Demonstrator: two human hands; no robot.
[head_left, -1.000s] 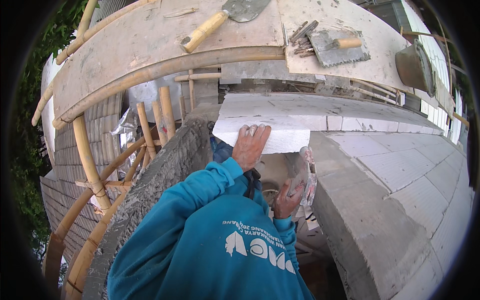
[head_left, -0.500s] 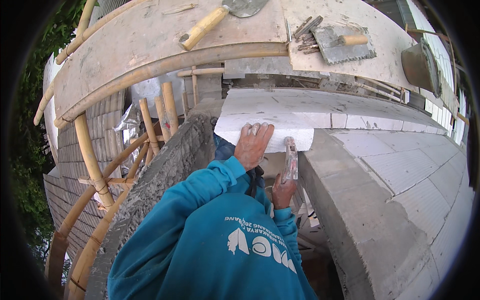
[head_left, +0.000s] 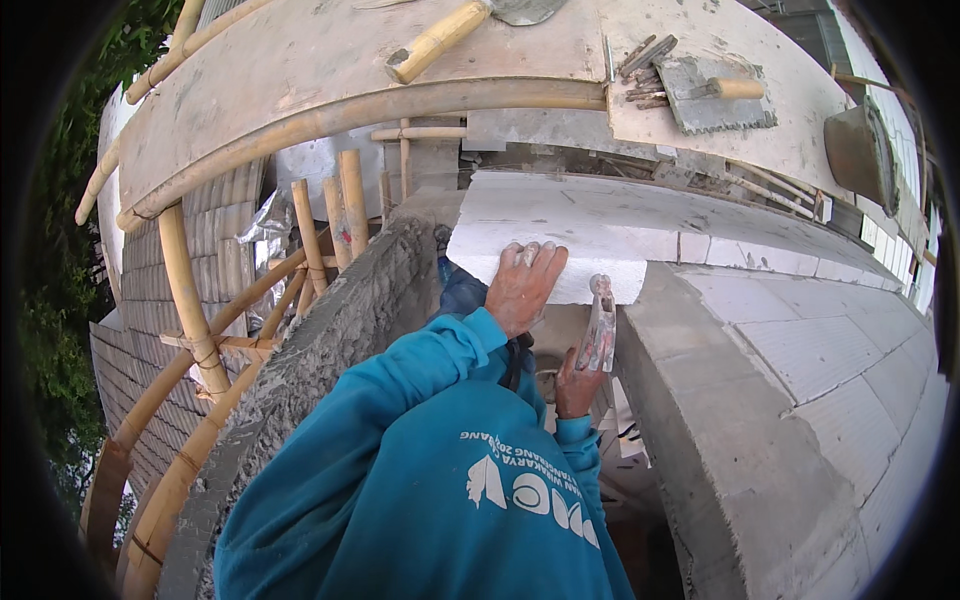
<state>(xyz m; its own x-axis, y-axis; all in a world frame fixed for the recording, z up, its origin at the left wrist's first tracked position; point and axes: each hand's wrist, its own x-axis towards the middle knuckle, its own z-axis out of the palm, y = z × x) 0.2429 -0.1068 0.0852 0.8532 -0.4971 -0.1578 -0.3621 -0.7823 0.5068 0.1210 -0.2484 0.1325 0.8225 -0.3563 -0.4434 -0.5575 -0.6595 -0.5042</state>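
The left hand [head_left: 524,287] lay spread flat on the white block [head_left: 560,235], pressing its near edge. Just beside it, the right hand [head_left: 578,378] gripped a trowel [head_left: 600,330] upright against the block's face.

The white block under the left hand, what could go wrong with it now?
The white block juts past the wall with only the left hand steadying it, so it may tip into the gap. The trowel in the right hand works close to the left fingers and might nick them.
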